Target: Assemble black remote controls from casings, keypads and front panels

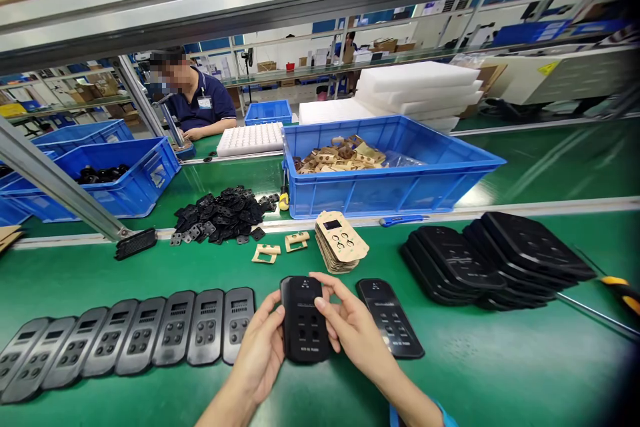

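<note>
While the left hand (263, 340) pinches its left edge, the panel (306, 320) is also gripped by the right hand (350, 313), whose thumb lies on the glossy face and whose fingers wrap the far edge. It sits upright to the viewer at the middle of the near side of the green bench (480, 380), though whether its lower end touches the bench cannot be told. That thumb could smear the shiny face, and if the two grips pulled unevenly the panel might twist or slip. The loose panel (391, 320) lies just beside the right wrist, so a wide swing of that arm could knock or scratch it. To the left, the row (173, 328) of black covers overlaps piece on piece; a nudge from the left forearm at its near end might shift several together. Beyond the hands, the stack (343, 240) of tan sheets looks slightly uneven and could slide if brushed. The screwdriver (620, 290) lies close to the black stacks (450, 260), where its metal shaft might mark a surface if it rolled.
</note>
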Tool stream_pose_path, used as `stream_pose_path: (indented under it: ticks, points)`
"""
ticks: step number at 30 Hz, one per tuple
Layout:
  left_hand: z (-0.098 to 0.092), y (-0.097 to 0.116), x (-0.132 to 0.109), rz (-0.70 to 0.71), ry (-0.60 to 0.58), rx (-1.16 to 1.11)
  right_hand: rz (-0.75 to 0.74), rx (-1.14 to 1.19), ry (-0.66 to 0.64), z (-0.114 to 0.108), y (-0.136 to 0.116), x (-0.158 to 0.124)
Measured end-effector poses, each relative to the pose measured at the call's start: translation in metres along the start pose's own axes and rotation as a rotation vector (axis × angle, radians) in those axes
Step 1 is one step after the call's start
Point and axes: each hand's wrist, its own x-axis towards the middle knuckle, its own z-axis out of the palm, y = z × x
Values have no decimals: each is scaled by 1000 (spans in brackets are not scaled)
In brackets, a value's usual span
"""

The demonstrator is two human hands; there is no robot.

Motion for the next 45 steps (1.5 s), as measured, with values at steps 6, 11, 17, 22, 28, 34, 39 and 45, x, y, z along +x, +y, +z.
stream_pose_path:
  ticks: [6,11,17,22,28,34,39,45]
  points:
    - [-2,-4,2,-18,-2,-13,-14,-83,3,1,3,-1]
    - [-2,-4,0,-15,-16,-18,-17,-117,4,1,6,-1]
    - [0,-3,-1,-20,-24,-10,-41,-206,26,1,10,-1]
    - [0,-4,-2,-12,-30,23,-61,-242,43,2,11,-1]
    - [3,-6,-4,48,-64,157,-46,-272,55,1,13,-1]
    - [1,-9,-4,88,-85,231,-113,-452,81,0,7,-1]
    - [-8,-12,-1,50,0,281,-3,-411,18,2,3,-3]
    - [-16,-19,2,193,-22,456,-8,-425,36,5,6,-5]
